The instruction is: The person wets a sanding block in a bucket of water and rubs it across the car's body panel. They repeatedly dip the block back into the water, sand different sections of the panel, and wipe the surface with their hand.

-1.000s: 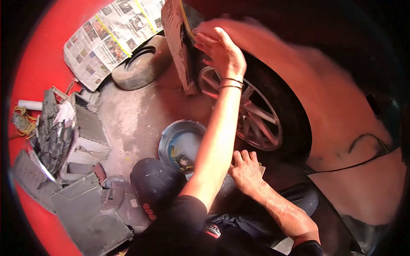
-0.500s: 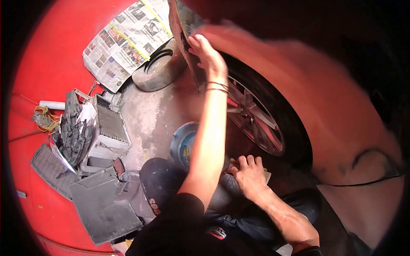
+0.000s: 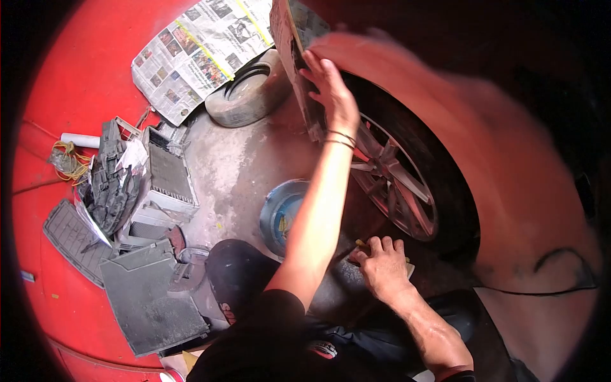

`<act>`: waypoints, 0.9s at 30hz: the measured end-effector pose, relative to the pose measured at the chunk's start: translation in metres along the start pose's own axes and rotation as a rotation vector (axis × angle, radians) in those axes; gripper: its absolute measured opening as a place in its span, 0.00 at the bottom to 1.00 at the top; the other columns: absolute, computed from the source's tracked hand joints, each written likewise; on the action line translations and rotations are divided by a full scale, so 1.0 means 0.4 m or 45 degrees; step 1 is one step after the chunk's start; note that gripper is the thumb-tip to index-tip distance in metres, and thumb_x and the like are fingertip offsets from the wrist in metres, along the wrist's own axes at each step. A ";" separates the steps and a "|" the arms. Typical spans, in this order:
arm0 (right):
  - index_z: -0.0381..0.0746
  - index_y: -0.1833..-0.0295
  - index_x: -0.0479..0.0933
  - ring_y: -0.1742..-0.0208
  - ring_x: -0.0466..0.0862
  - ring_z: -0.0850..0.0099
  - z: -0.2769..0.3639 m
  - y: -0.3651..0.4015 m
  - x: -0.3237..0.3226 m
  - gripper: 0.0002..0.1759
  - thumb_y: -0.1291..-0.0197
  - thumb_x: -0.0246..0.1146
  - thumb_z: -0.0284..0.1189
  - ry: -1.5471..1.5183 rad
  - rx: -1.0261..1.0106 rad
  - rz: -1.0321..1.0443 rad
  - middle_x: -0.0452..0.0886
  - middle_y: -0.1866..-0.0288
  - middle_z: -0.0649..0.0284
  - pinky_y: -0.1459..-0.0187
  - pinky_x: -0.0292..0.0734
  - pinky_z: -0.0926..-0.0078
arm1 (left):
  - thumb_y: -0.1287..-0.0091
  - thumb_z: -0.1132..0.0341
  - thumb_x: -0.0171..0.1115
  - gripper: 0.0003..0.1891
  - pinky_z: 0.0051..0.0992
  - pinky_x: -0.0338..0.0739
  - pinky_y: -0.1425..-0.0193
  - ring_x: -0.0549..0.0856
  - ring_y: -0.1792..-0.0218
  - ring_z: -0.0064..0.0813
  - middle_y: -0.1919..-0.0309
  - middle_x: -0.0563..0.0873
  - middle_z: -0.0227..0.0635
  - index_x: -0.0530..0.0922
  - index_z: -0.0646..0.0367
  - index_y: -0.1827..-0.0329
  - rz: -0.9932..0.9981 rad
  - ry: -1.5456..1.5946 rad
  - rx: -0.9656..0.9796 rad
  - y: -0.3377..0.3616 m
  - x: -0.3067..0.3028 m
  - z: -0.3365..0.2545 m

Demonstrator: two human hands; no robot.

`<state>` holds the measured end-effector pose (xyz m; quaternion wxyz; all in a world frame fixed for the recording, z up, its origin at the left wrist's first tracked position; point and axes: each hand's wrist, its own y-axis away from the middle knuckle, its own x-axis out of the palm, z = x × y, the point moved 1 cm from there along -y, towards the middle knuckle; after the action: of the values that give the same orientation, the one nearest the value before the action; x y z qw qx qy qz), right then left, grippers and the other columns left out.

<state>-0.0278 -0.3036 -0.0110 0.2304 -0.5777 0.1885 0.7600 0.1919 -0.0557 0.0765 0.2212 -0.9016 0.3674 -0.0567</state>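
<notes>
My left hand [image 3: 331, 92] is raised, fingers stretched out, its fingertips against the edge of an upright brownish panel [image 3: 294, 70] beside the car wheel [image 3: 394, 169]. Lower down, my right hand [image 3: 387, 267] curls over a small yellowish block [image 3: 410, 270] above my right knee. Only the ends of that block show, so its exact kind is hidden. Between my legs and the wheel stands a blue basin [image 3: 270, 213], partly covered by my left forearm. A dull reddish-orange fender [image 3: 445, 114] arches over the wheel.
At the left, a grey boxy unit [image 3: 168, 169], black plastic parts [image 3: 114, 184] and a flat dark panel [image 3: 149, 299] are piled up. Printed newspaper [image 3: 191, 60] hangs on a red surface [image 3: 70, 95]. A loose tyre [image 3: 245, 102] lies on the concrete floor [image 3: 219, 162].
The view has shifted slightly, so most things sit a little differently in it. My left hand stays at the panel edge. My right hand still grips the yellowish block.
</notes>
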 end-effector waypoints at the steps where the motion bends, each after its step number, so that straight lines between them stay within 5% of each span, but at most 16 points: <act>1: 0.52 0.41 0.92 0.39 0.80 0.54 -0.006 -0.001 0.003 0.19 0.39 0.77 0.35 0.030 0.006 0.022 0.81 0.42 0.56 0.38 0.73 0.49 | 0.13 0.29 0.28 0.48 0.67 0.20 0.11 0.29 0.06 0.53 0.03 0.32 0.39 0.33 0.54 0.04 0.010 0.023 0.035 0.049 0.018 -0.029; 4: 0.53 0.40 0.91 0.39 0.79 0.54 -0.017 -0.021 0.005 0.20 0.39 0.77 0.35 0.044 -0.011 0.049 0.81 0.41 0.57 0.38 0.73 0.49 | 0.13 0.30 0.28 0.48 0.68 0.20 0.11 0.29 0.06 0.54 0.03 0.32 0.39 0.32 0.54 0.04 0.075 -0.029 0.171 0.155 0.039 -0.088; 9: 0.55 0.39 0.91 0.39 0.79 0.54 -0.005 -0.042 0.022 0.20 0.38 0.77 0.34 0.045 -0.059 0.082 0.81 0.42 0.57 0.38 0.73 0.47 | 0.13 0.29 0.26 0.48 0.68 0.18 0.12 0.28 0.06 0.53 0.04 0.34 0.42 0.34 0.55 0.04 0.013 -0.023 -0.074 -0.017 -0.029 0.004; 12: 0.53 0.36 0.90 0.40 0.80 0.54 0.004 -0.056 0.024 0.22 0.37 0.77 0.35 0.003 -0.081 0.153 0.81 0.42 0.57 0.38 0.73 0.45 | 0.12 0.30 0.27 0.48 0.67 0.18 0.12 0.28 0.06 0.53 0.04 0.34 0.43 0.34 0.56 0.04 -0.007 -0.027 0.016 -0.012 -0.004 -0.012; 15: 0.50 0.34 0.89 0.36 0.80 0.50 -0.001 -0.071 0.046 0.24 0.36 0.76 0.35 0.006 -0.070 0.278 0.82 0.38 0.53 0.36 0.73 0.41 | 0.10 0.42 0.40 0.45 0.62 0.21 0.09 0.31 0.07 0.64 0.05 0.37 0.57 0.38 0.66 0.05 0.092 0.049 0.545 0.112 0.025 -0.174; 17: 0.47 0.32 0.88 0.32 0.79 0.47 -0.013 -0.078 0.081 0.25 0.36 0.76 0.36 0.067 -0.026 0.363 0.81 0.34 0.50 0.34 0.72 0.38 | 0.12 0.42 0.41 0.45 0.65 0.20 0.10 0.32 0.08 0.70 0.06 0.42 0.62 0.45 0.70 0.06 0.163 -0.005 0.691 0.197 0.046 -0.223; 20: 0.44 0.31 0.87 0.28 0.77 0.44 -0.022 -0.078 0.091 0.27 0.36 0.75 0.35 0.114 -0.099 0.069 0.80 0.29 0.45 0.32 0.72 0.33 | 0.13 0.39 0.41 0.46 0.73 0.12 0.16 0.35 0.07 0.64 0.05 0.44 0.57 0.47 0.66 0.05 0.430 -0.357 0.892 0.251 0.018 -0.231; 21: 0.41 0.38 0.91 0.30 0.78 0.48 -0.014 -0.080 0.077 0.23 0.41 0.73 0.30 0.040 -0.079 -0.046 0.81 0.36 0.49 0.29 0.72 0.37 | 0.13 0.38 0.41 0.46 0.69 0.13 0.14 0.34 0.06 0.61 0.04 0.44 0.52 0.46 0.62 0.04 0.424 -0.423 1.002 0.262 0.019 -0.200; 24: 0.42 0.41 0.91 0.30 0.79 0.50 0.007 -0.107 0.008 0.20 0.40 0.73 0.31 0.065 -0.008 0.296 0.82 0.35 0.50 0.30 0.72 0.43 | 0.13 0.37 0.42 0.47 0.63 0.14 0.12 0.34 0.06 0.58 0.04 0.44 0.50 0.46 0.61 0.04 0.347 -0.366 0.840 0.264 -0.010 -0.115; 27: 0.41 0.48 0.93 0.34 0.81 0.55 0.025 -0.125 -0.035 0.14 0.38 0.71 0.30 0.036 -0.026 0.227 0.86 0.39 0.53 0.31 0.72 0.49 | 0.10 0.43 0.40 0.43 0.56 0.18 0.09 0.36 0.05 0.50 0.04 0.43 0.50 0.44 0.63 0.04 0.185 -0.261 0.437 0.215 -0.051 -0.012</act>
<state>-0.0041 -0.2588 0.0043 0.1533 -0.5717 0.2347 0.7711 0.1209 -0.0979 0.0441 0.4111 -0.8229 0.3920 -0.0103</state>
